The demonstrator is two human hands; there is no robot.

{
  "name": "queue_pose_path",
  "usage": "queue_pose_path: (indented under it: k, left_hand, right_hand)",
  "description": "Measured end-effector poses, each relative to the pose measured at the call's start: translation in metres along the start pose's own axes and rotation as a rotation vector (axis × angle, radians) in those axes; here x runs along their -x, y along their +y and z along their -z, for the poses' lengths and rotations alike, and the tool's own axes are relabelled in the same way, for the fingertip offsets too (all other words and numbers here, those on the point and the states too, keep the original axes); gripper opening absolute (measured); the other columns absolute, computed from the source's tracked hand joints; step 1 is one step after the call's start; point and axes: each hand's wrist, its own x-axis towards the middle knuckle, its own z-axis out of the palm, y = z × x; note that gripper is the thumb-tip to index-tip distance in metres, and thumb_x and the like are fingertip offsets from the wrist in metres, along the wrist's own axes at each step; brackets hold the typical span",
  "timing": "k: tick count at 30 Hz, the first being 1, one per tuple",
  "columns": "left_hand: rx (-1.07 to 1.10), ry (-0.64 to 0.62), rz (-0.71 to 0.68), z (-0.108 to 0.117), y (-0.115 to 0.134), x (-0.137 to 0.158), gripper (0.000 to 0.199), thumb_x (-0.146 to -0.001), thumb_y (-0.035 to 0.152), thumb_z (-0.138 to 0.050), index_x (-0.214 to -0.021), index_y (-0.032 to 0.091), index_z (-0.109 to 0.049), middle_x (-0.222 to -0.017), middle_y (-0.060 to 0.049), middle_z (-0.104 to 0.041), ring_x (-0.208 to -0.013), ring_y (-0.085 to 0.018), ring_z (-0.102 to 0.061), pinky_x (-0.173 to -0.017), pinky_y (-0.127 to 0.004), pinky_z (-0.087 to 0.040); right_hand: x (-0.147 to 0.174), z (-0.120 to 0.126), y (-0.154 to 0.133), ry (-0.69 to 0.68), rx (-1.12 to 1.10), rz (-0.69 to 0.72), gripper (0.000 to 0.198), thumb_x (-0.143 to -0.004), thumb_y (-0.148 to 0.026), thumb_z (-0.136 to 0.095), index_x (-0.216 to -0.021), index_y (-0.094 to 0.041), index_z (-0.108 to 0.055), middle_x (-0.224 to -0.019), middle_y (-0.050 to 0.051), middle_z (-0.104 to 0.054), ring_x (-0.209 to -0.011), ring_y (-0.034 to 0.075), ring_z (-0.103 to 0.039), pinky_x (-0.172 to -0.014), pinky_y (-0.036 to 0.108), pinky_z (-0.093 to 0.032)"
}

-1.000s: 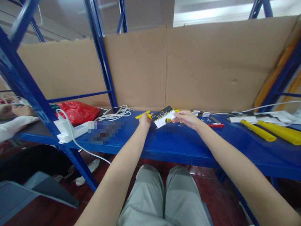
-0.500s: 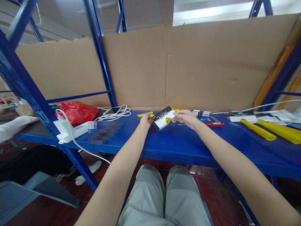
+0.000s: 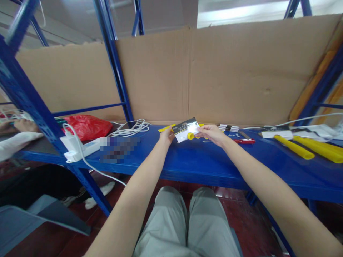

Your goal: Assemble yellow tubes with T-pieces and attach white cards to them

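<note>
A black-and-white printed card (image 3: 183,132) is held up at a tilt over the blue shelf top (image 3: 198,162). My left hand (image 3: 166,135) is closed on the card's left edge. My right hand (image 3: 213,134) pinches at the card's right side, with its fingertips close to a yellow tube end (image 3: 190,136) that shows against the card's lower right. Another yellow piece (image 3: 165,128) sticks out beyond my left fingers; whether it is joined to the tube end is hidden. Right of my right hand lies a red pen-like tool (image 3: 244,141).
A stack of black-and-white cards (image 3: 228,128) lies behind my right hand. Yellow tubes (image 3: 294,147) and packaged cards (image 3: 277,132) are at the right. At the left are a power strip (image 3: 91,148), coiled white cable (image 3: 134,128), a red bag (image 3: 87,127) and another person's sleeve (image 3: 18,144).
The card has turned between my hands, so its black band looks narrower and its face catches more light. The yellow tube end shows rounder now. Both hands stay in nearly the same place.
</note>
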Motion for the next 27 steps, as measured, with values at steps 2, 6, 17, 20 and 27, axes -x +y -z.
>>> queue_pose_path:
  k: [2,6,17,20,27]
  left_hand:
    - [-0.056,-0.046,0.000,-0.001,0.000,0.004,0.020,-0.083,0.004,-0.054,-0.101,0.010,-0.063,-0.068,-0.005,-0.068,-0.052,-0.016,-0.065,-0.056,-0.026,-0.057]
    - [-0.125,-0.193,0.039,-0.003,-0.004,0.012,0.022,-0.087,0.006,-0.046,-0.101,0.007,-0.064,-0.077,-0.009,-0.072,-0.063,-0.019,-0.070,-0.064,-0.030,-0.059]
    - [-0.177,-0.244,0.065,-0.007,-0.001,0.030,0.034,-0.094,0.026,-0.045,-0.122,0.011,-0.056,-0.096,-0.013,-0.072,-0.078,-0.023,-0.072,-0.074,-0.036,-0.058]
    - [-0.134,-0.261,0.055,-0.011,-0.001,0.034,0.038,-0.096,0.033,-0.038,-0.124,0.012,-0.054,-0.099,-0.013,-0.072,-0.080,-0.024,-0.071,-0.073,-0.038,-0.058]
    - [-0.216,-0.288,0.076,-0.013,-0.005,0.034,0.034,-0.093,0.023,-0.041,-0.119,0.010,-0.057,-0.093,-0.012,-0.073,-0.076,-0.023,-0.071,-0.073,-0.036,-0.058]
  right_hand:
    - [-0.001,0.000,0.002,0.011,0.015,0.000,0.008,-0.080,-0.017,-0.068,-0.074,-0.015,-0.072,-0.074,0.008,-0.075,-0.072,0.015,-0.070,-0.076,0.027,-0.053]
    - [-0.002,-0.001,0.004,0.017,0.027,0.001,0.010,-0.081,-0.017,-0.067,-0.072,-0.016,-0.072,-0.073,0.007,-0.074,-0.070,0.014,-0.069,-0.074,0.026,-0.053]
    - [-0.001,-0.005,0.002,0.108,0.000,0.001,0.011,-0.079,-0.010,-0.068,-0.068,-0.014,-0.070,-0.066,0.005,-0.072,-0.063,0.011,-0.068,-0.071,0.024,-0.055]
    - [-0.001,-0.006,0.003,0.120,0.018,-0.010,0.014,-0.082,-0.010,-0.065,-0.069,-0.014,-0.070,-0.068,0.005,-0.073,-0.066,0.012,-0.069,-0.073,0.024,-0.055]
    - [0.000,-0.008,0.002,0.125,-0.035,-0.017,0.019,-0.084,-0.006,-0.058,-0.072,-0.015,-0.069,-0.072,0.005,-0.074,-0.067,0.012,-0.070,-0.078,0.025,-0.054]
